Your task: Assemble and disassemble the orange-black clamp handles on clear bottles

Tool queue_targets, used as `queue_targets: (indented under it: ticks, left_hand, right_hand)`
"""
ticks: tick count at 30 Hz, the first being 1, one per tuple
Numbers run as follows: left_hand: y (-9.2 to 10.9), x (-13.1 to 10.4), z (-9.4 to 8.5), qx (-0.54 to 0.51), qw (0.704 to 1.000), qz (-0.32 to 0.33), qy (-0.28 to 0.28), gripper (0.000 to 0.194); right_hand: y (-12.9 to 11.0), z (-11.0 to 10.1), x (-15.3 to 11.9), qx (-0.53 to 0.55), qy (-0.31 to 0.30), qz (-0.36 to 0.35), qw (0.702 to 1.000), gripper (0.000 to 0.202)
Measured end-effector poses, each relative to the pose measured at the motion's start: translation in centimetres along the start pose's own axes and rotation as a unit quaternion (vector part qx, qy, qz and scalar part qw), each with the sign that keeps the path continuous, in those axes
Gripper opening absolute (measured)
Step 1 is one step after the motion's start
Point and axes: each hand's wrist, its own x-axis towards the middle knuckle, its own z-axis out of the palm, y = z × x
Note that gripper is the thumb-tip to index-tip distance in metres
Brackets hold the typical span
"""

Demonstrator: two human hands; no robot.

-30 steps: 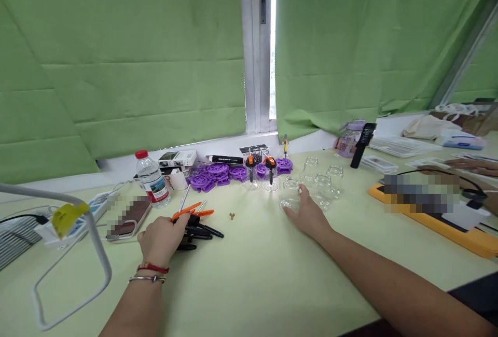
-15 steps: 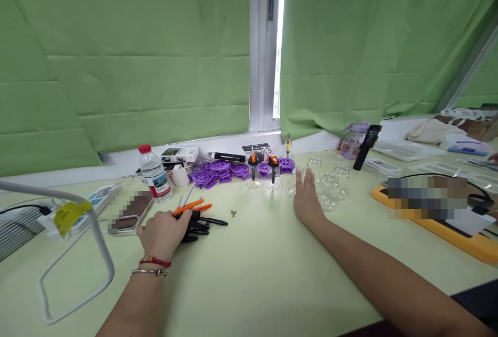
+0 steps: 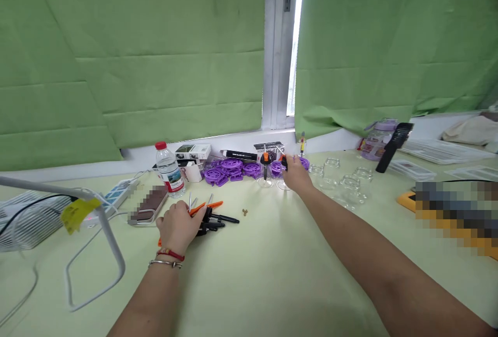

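Observation:
My left hand is curled over a pile of black and orange tools at the left middle of the table; its fingers are closed round part of the pile. Farther off, my right hand pinches the black top of a tool standing in a clear glass jar. Just left of it, another jar holds an orange and black tool. Purple plastic wheels lie behind. Several clear glass jars stand to the right of my right hand. Small brass pieces lie between my hands.
A water bottle, small boxes and a phone are at the left, with a white metal stand nearer. On the right are a purple bottle, a black handheld item and a yellow-edged case.
My right hand has moved left and away from the clear jars to the tool in the right-hand jar, and its fingers have closed. My left hand stays at the pile. The view has shifted left.

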Motion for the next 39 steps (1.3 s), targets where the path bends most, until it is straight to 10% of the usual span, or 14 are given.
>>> queue_targets:
  ticks: [13,19,25,28,31,35,39]
  left_hand:
    - [0.4,-0.6,-0.1,-0.048,0.985,0.094,0.135,0.034]
    - [1.4,-1.4,-0.3,-0.185,0.948,0.193,0.173,0.029]
    - [3.9,-4.5,-1.3,-0.476,0.852,0.212,-0.056,0.036]
    - [4.8,-6.0,-1.5,-0.597,0.755,0.185,-0.198,0.041]
    - [5.2,-6.7,-1.6,-0.602,0.718,0.172,-0.304,0.048]
    - [5.0,-6.2,-1.9,-0.59,0.723,0.12,-0.338,0.046]
    - [4.4,-5.2,-1.7,-0.602,0.685,0.085,-0.401,0.04]
  right_hand:
    - [0.2,1.7,0.3,0.156,0.016,0.076,0.985,0.067]
    - [-0.9,-0.6,-2.0,0.133,0.143,0.066,0.978,0.065]
    - [-5.7,-5.1,-9.3,0.026,0.108,-0.136,0.984,0.057]
    - [-8.6,-5.1,-14.0,-0.031,0.055,-0.309,0.949,0.049]
    - [-10.3,-4.4,-16.8,-0.036,0.015,-0.37,0.928,0.04]
    - [-10.1,-4.8,-15.6,0.144,-0.111,-0.342,0.922,0.039]
    - [-8.2,-4.6,-12.2,0.411,-0.176,-0.101,0.889,0.034]
